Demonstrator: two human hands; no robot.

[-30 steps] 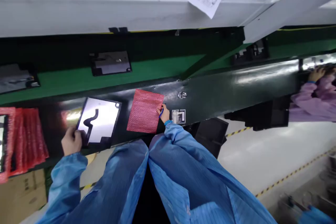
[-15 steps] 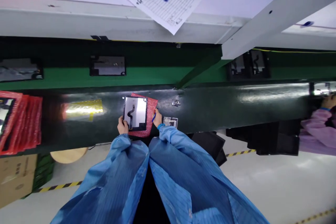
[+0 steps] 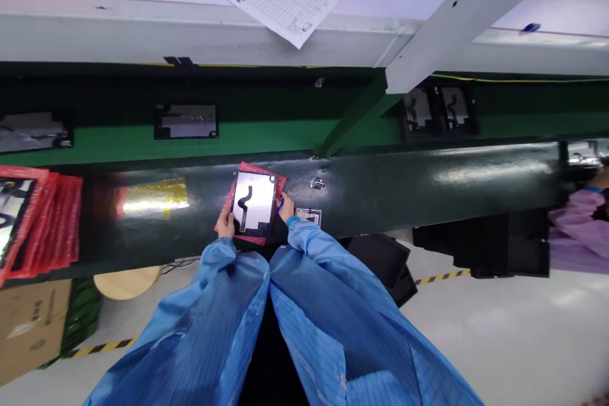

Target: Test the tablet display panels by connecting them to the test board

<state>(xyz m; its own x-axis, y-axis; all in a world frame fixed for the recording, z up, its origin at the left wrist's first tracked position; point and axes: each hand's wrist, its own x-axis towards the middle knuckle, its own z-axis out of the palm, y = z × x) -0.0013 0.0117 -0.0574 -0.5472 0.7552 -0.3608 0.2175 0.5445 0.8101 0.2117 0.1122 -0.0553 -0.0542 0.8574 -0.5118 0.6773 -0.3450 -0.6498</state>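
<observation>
A tablet-sized screen panel (image 3: pixel 261 193) with a silvery back, black border and dark curved flex cable lies over a red bubble-wrap bag (image 3: pixel 252 167) on the bench. My left hand (image 3: pixel 225 225) grips the lower left edge of the panel and bag, thumb on top. At the panel's right edge, my right hand (image 3: pixel 287 209) is closed around a slim blue pen-like tool (image 3: pixel 280 205); its fingers are also close to the bag, and I cannot tell whether they touch it. A small metallic part (image 3: pixel 317 183) and a small framed part (image 3: pixel 308 215) lie to the right.
Red bubble-wrap bags (image 3: pixel 57 222) are stacked at left, near yellow film (image 3: pixel 159 196). More panels (image 3: pixel 186 121) rest along the green back strip. Above hangs a white shelf (image 3: pixel 143 32) with a paper sheet (image 3: pixel 304 6). At far right, a co-worker's pink sleeve (image 3: pixel 578 216) shows.
The panel and bag have shifted slightly right and tilted, so red wrap now shows on the panel's left side too. Both hands keep their holds. The view has moved a little.
</observation>
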